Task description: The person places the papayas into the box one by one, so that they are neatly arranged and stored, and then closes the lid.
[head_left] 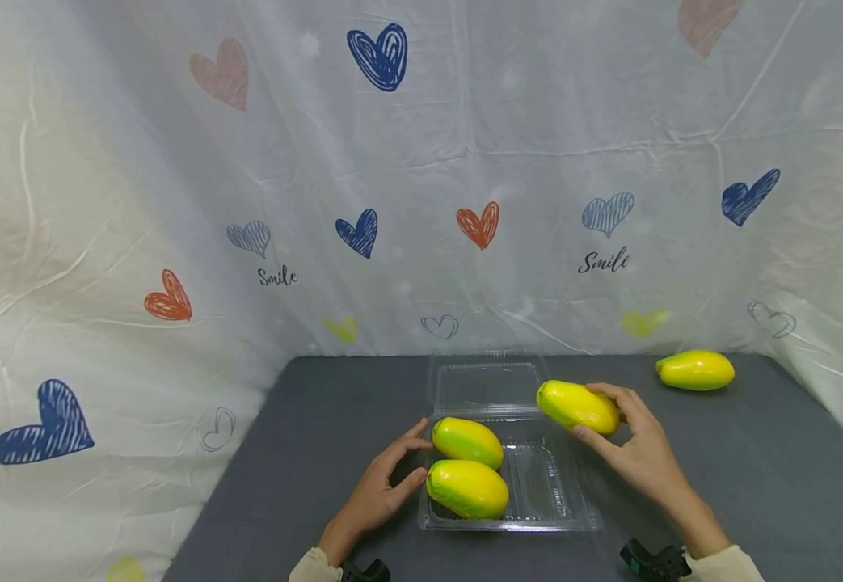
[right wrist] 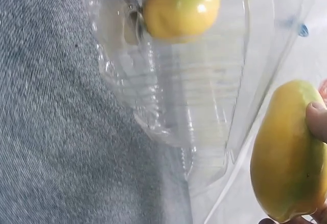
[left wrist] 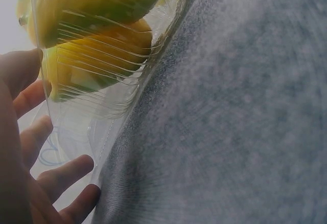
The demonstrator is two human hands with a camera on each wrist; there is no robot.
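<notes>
My right hand (head_left: 642, 444) grips a yellow papaya (head_left: 574, 406) between thumb and fingers, raised over the right back part of a clear plastic clamshell container (head_left: 537, 477). In the right wrist view the held papaya (right wrist: 286, 152) is apart from the container wall. Two more yellow-green papayas lie side by side in the container's left half: a rear papaya (head_left: 468, 442) and a front papaya (head_left: 468, 491). At the left rim, my left hand (head_left: 385, 485) has its fingers spread and touches the container's side; the left wrist view shows the fingertips (left wrist: 76, 170) along the clear wall.
Another papaya (head_left: 696, 370) lies at the table's back right. The container's clear lid (head_left: 490, 384) is folded back, towards a white curtain (head_left: 421, 178) printed with hearts. Dark grey cloth (head_left: 283, 501) covers the table.
</notes>
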